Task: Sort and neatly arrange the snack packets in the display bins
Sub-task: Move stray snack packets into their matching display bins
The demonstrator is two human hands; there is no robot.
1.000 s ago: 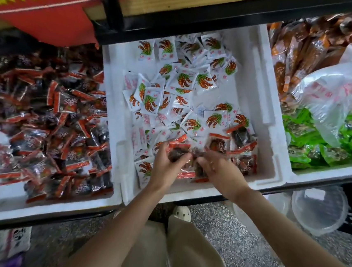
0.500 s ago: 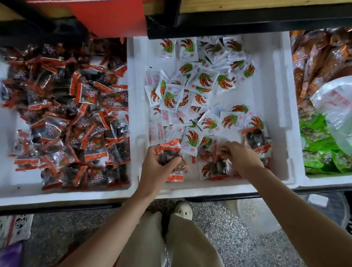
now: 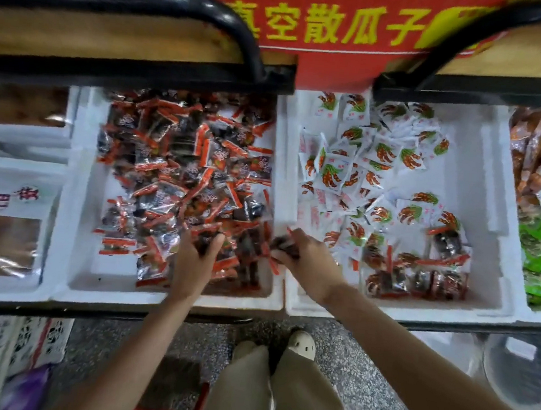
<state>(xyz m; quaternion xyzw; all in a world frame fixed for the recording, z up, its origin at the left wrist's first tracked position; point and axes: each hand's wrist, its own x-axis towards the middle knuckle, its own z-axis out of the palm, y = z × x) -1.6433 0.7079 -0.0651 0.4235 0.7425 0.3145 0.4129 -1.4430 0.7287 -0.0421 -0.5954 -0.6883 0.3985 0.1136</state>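
Starting with the biggest things, what sits where?

— Two white foam bins stand side by side. The centre-left bin is heaped with dark red-edged packets. The centre-right bin holds white packets, plus a cluster of stray dark packets towards its lower right corner.

And the hands?

— The left hand curls round a few of the dark red-edged packets above the centre-left heap. The right hand grips another small bunch just beside the wall between the bins.

How will they handle?

— Light, I'd judge, with slick, crinkly film over soft contents, so a loose bunch may slip. Pinching the flat sealed red edges, or scooping with cupped fingers, looks the safest hold. Squeezing hard seems needless.
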